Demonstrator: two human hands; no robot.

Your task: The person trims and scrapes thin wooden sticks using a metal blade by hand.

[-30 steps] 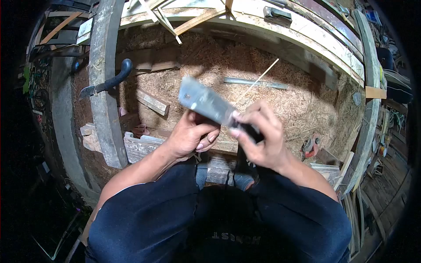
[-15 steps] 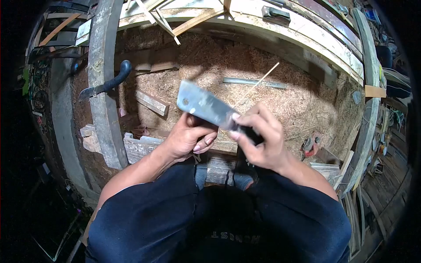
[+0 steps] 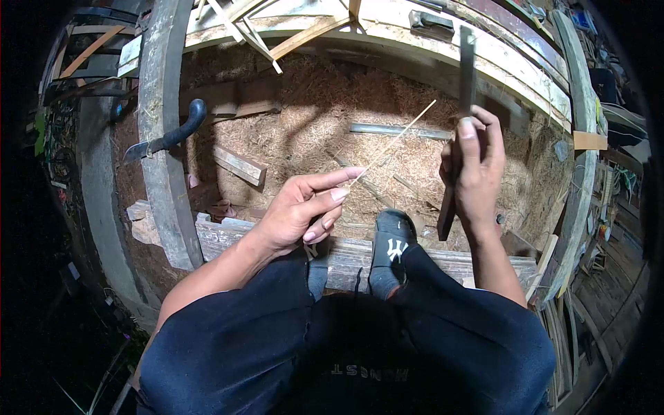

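Stick (image 3: 398, 139) pinched in my left hand (image 3: 296, 213), seemingly to leave its length free, I hold the knife (image 3: 468, 79) well apart in my closed right hand (image 3: 478, 173).

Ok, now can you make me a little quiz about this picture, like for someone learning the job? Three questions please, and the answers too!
1. Which hand holds the thin stick?
2. True or false: the big knife is held apart from the stick.
3. What is on the grey beam at the left of the picture?
A: a cup
B: a black-handled knife
C: a shoe

Key:
1. The left hand.
2. True. The right hand holds it off to the side.
3. B.
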